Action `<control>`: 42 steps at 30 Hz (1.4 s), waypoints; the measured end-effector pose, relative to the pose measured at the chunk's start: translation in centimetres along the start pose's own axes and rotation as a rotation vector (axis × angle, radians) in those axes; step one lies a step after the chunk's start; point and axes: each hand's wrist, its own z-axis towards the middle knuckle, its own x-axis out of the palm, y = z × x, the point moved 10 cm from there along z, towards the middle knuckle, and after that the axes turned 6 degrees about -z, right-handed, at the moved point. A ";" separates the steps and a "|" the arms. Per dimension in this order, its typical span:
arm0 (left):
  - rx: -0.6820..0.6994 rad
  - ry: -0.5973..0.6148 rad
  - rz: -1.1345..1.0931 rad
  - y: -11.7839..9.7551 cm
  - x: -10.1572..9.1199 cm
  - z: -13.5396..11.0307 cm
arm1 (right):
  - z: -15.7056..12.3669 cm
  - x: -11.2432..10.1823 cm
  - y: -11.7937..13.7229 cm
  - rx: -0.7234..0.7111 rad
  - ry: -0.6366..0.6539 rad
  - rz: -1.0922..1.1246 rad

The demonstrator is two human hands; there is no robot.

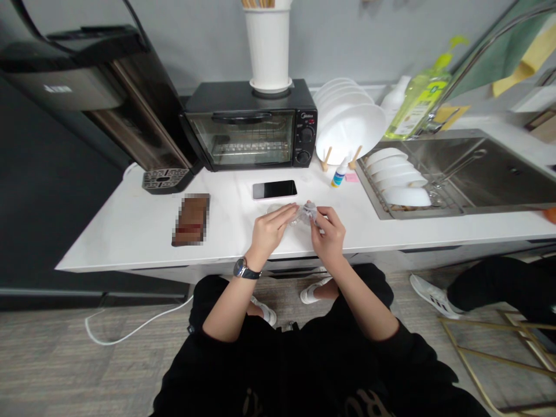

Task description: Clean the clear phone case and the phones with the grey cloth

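A crumpled piece of clear plastic (304,214) sits between my hands, just above the front edge of the white counter (130,243). My right hand (329,233) pinches it with the fingers and thumb. My left hand (270,230), with a dark wristwatch (243,269) on its wrist, presses its fingers against the plastic from the other side. Part of the plastic is hidden by my fingers, and its shape is hard to make out.
A black smartphone (274,189) lies just beyond my hands, and a pixelated brown object (190,220) lies to the left. Behind stand a black toaster oven (251,124) and stacked white bowls (350,127). A steel sink (471,171) is at right. A co-worker's sneaker (432,296) shows on the floor.
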 end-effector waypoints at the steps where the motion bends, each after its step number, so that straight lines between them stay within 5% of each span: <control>1: 0.000 -0.003 0.000 0.0 0.0 0.0 | 0.1 0.0 0.1 0.004 0.000 0.001; 7: -0.047 0.024 0.013 0.4 0.1 0.0 | 0.1 0.0 1.2 -0.009 -0.008 -0.015; 15: -0.049 0.004 -0.020 0.1 -0.5 -0.1 | -1.1 0.6 4.7 -0.223 0.030 -0.015; 28: -0.004 0.001 -0.004 0.0 -0.2 -0.3 | 0.6 -0.2 0.8 -0.178 -0.014 -0.126; 42: -0.036 0.024 0.013 -0.2 -0.4 -0.1 | -1.3 0.9 4.0 -0.256 0.021 -0.091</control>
